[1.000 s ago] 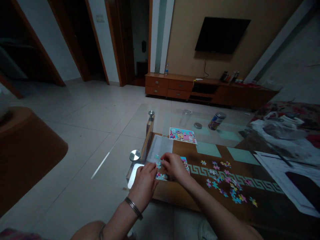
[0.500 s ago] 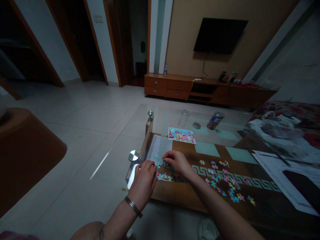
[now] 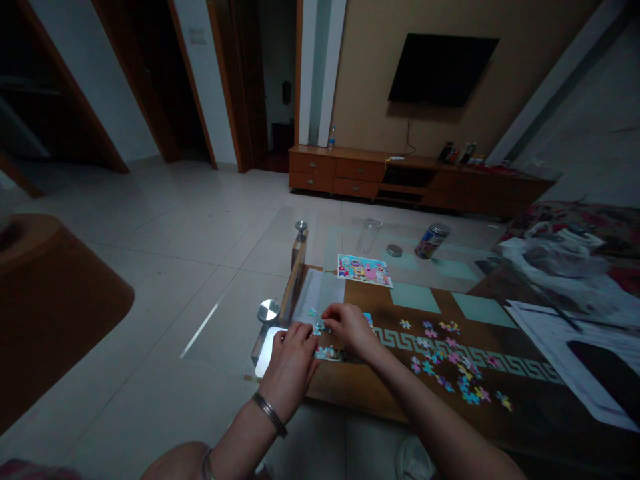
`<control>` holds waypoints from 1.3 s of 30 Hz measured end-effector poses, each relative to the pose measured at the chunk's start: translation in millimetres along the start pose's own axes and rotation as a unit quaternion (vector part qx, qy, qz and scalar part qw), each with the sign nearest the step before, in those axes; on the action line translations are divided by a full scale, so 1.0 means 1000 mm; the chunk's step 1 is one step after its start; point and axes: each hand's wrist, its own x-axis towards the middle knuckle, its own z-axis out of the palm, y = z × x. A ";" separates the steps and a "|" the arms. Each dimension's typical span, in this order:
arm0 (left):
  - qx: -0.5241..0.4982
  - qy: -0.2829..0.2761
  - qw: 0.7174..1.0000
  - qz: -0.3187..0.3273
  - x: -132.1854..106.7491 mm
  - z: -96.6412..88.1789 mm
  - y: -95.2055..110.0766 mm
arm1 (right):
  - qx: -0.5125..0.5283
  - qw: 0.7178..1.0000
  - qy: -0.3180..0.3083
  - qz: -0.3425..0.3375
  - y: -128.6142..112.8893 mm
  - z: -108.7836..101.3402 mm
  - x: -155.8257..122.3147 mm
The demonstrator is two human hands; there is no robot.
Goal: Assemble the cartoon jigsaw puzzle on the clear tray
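Surface: glass-topped low table over a brown wooden shelf [image 3: 415, 298]; work is confined to its near-left corner.

Left hand: the left hand [image 3: 291, 359], with a metal bangle [image 3: 270, 415] at the wrist, is laid palm-down and fairly flat, fingertips on the left edge of the partly joined colourful jigsaw panel [image 3: 327, 352]. Nothing is enclosed. It is judged a bracing hold, keeping the panel from sliding on smooth glass.

Right hand: the right hand [image 3: 350, 327] is arched over the panel's far edge, fingers curled down to it. Whether a piece is pinched under the fingertips cannot be told.

Jigsaw panel: flat on the glass at the near-left corner, between the two hands and touched by both; largely covered by them.

Loose pieces: small pink, blue and yellow jigsaw pieces [image 3: 450, 370] are scattered along the near edge, right of the panel and apart from it. They are probably kept spread out so each can be seen.

Reference: a bright cartoon picture card [image 3: 364, 270] lies flat beyond the hands, face up, likely for comparison.

Sleeve: a clear plastic sheet [image 3: 315, 297] lies along the left edge, just beyond the panel.

Far edge: clear plastic tumbler [image 3: 370, 233], round metal lid [image 3: 394, 251] and printed cylindrical tin [image 3: 430, 241], well apart from the work.

Right edge: white paper sheets [image 3: 560, 333], untouched.
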 end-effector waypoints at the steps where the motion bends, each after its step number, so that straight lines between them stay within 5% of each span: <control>1: 0.000 -0.001 1.000 0.000 0.000 0.000 0.000 | 0.004 1.000 0.002 -0.011 0.000 0.000 0.001; 8: -0.003 -0.010 1.000 0.005 -0.001 -0.002 0.000 | -0.008 0.998 0.000 -0.066 -0.002 0.004 0.014; 19: 0.004 -0.013 1.000 0.006 0.000 -0.003 0.001 | -0.074 0.996 -0.013 -0.045 -0.012 0.002 0.012; 39: 0.000 -0.006 1.000 0.009 0.000 0.003 -0.002 | -0.043 0.998 -0.024 -0.041 -0.012 0.001 0.010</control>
